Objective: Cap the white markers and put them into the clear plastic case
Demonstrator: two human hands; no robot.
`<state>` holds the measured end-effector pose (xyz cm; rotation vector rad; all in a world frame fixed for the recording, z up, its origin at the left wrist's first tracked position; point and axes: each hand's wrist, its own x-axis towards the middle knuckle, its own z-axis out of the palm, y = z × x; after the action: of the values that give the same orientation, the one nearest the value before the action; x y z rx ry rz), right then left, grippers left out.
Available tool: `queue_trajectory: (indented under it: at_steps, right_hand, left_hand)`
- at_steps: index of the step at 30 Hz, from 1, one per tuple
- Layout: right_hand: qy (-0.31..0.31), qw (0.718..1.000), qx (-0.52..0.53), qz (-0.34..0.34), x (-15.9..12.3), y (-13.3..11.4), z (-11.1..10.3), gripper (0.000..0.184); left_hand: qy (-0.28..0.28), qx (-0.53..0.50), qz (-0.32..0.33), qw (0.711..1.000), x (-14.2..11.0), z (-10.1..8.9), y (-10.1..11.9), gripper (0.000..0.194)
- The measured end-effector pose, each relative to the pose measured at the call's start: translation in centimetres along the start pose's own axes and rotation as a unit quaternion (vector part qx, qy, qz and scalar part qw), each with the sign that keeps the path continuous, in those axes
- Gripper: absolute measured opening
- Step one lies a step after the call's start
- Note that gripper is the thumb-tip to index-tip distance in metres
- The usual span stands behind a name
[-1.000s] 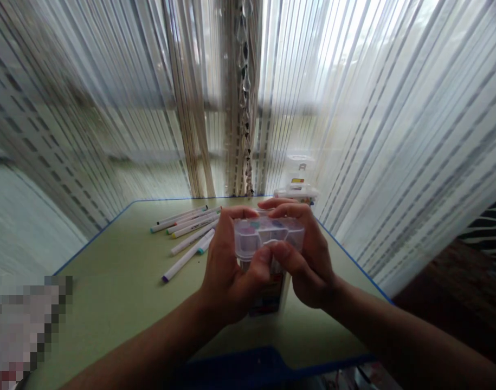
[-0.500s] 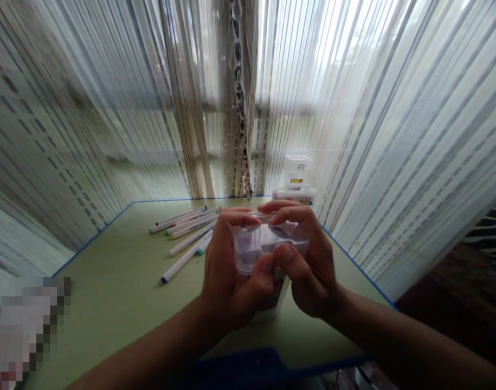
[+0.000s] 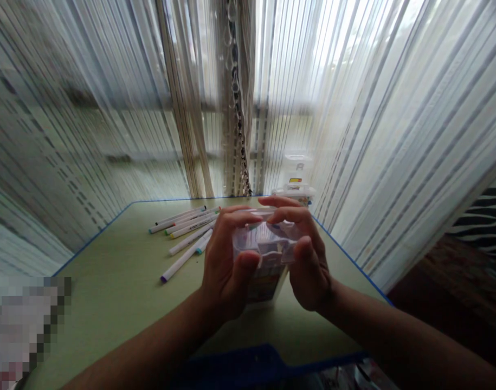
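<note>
Both hands grasp the top of an upright clear plastic box with a printed label on its front (image 3: 264,287), just below the middle of the frame. The left hand (image 3: 225,265) cups its left side, the right hand (image 3: 313,271) its right; fingers arch over the top, thumbs stand apart along the near edge, and the forearms slant in from the lower corners. The box's transparent lid (image 3: 270,233) appears to be on, though whether it is fully seated or fastened cannot be told. White, slim markers with coloured ends (image 3: 185,258) lie loose outside it, left of centre, on a pale green, blue-edged table (image 3: 121,271). Farther out, right of centre, stands a clear plastic case with a yellow label (image 3: 294,192), before a striped, sheer string curtain (image 3: 121,108) across the upper frame.
</note>
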<state>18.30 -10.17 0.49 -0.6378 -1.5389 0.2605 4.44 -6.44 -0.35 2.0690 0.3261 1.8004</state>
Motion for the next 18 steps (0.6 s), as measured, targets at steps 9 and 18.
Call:
queue_trajectory:
  at_steps: [9,18]
  right_hand:
    - [0.015,0.999,0.028,0.025,-0.04,-0.46,0.36,0.024]
    - [0.019,0.999,0.030,0.020,-0.12,-0.36,0.52,0.024]
  left_hand:
    - [0.007,-0.006,-0.007,1.000,-0.09,0.14,0.43,0.039]
    - [0.005,-0.003,0.002,1.000,-0.30,0.11,0.16,0.041]
